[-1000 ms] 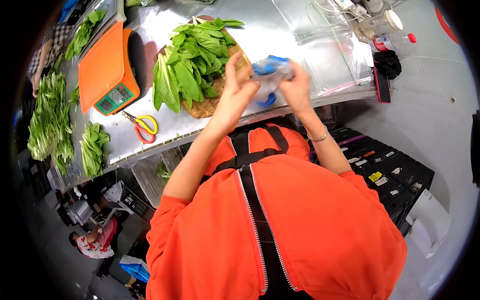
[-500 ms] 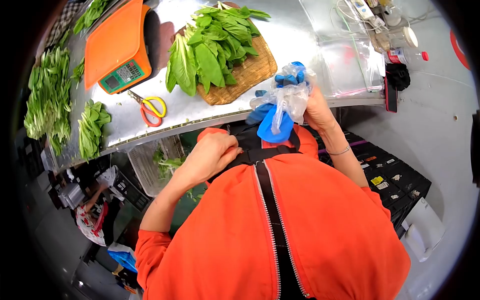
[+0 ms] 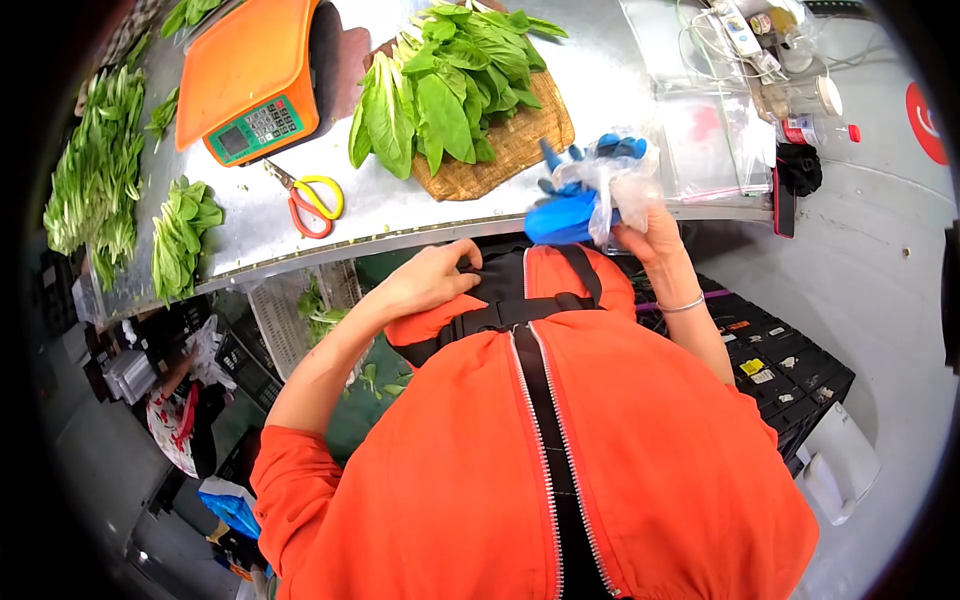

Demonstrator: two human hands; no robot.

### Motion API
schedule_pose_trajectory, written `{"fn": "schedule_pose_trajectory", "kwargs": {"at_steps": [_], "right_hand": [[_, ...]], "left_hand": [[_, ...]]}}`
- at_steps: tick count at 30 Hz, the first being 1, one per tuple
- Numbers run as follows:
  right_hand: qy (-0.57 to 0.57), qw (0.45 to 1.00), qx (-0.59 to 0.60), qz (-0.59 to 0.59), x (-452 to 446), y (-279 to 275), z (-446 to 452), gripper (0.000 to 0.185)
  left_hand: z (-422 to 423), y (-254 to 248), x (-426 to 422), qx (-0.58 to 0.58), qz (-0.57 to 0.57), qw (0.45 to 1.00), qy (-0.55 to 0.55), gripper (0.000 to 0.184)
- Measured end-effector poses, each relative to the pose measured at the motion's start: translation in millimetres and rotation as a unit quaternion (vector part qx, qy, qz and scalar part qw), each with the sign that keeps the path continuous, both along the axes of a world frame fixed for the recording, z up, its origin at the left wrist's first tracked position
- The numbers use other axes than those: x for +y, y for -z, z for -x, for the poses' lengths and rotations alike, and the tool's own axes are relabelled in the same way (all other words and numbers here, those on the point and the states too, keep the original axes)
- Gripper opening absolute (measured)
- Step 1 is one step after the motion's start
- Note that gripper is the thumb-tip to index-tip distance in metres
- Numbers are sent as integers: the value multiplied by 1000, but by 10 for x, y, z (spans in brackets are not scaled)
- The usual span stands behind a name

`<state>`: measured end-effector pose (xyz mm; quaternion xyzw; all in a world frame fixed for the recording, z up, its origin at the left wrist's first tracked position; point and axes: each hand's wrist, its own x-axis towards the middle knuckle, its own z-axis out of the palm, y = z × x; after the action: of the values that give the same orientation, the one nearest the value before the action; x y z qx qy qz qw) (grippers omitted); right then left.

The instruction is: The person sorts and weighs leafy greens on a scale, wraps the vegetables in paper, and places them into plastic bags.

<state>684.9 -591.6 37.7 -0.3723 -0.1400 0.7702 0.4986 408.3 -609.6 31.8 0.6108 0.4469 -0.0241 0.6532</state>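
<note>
At two o'clock, a bundle of blue gloves and clear plastic [image 3: 628, 185] is grasped near its lower end by the bare right hand [image 3: 655, 238], fingers folded around it. It is held up over the near table edge [image 3: 375, 205], apart from the greens, probably so that it is kept off them. Just left of centre, towards ten o'clock, the left hand [image 3: 430, 278] is held palm down by the waist strap, fingers loosely bent; whether any cloth is pinched cannot be told.

At twelve o'clock, leafy greens [image 3: 450, 95] are heaped on a brown board [image 3: 500, 170], presumably to be kept off the metal. At ten o'clock, scissors [image 3: 294, 185] are laid with their handles towards the body, within easy reach. Between ten and eleven, an orange scale [image 3: 250, 70] is set with its keypad facing the person, so it can be read.
</note>
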Motion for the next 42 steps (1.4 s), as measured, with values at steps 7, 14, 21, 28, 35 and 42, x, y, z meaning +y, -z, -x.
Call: {"fn": "schedule_pose_trajectory", "kwargs": {"at_steps": [7, 14, 21, 28, 35, 42], "right_hand": [[-205, 978, -1, -48, -1, 40, 339, 19], [-400, 634, -468, -468, -248, 543, 973, 15], [-448, 311, -609, -576, -379, 577, 1261, 3], [-672, 554, -380, -311, -129, 273, 1074, 26], [-787, 532, -266, -165, -383, 655, 1424, 60], [-755, 533, -264, -274, -198, 327, 1355, 60]], "left_hand": [[-204, 301, -25, 201, -219, 951, 88, 20], [-51, 469, 35, 131, -291, 945, 70, 17], [56, 521, -91, 116, -252, 960, -31, 18], [111, 598, -470, 43, 20, 993, -104, 26], [220, 756, -495, 136, -149, 975, -96, 14], [210, 949, -668, 149, -49, 986, -47, 28]]}}
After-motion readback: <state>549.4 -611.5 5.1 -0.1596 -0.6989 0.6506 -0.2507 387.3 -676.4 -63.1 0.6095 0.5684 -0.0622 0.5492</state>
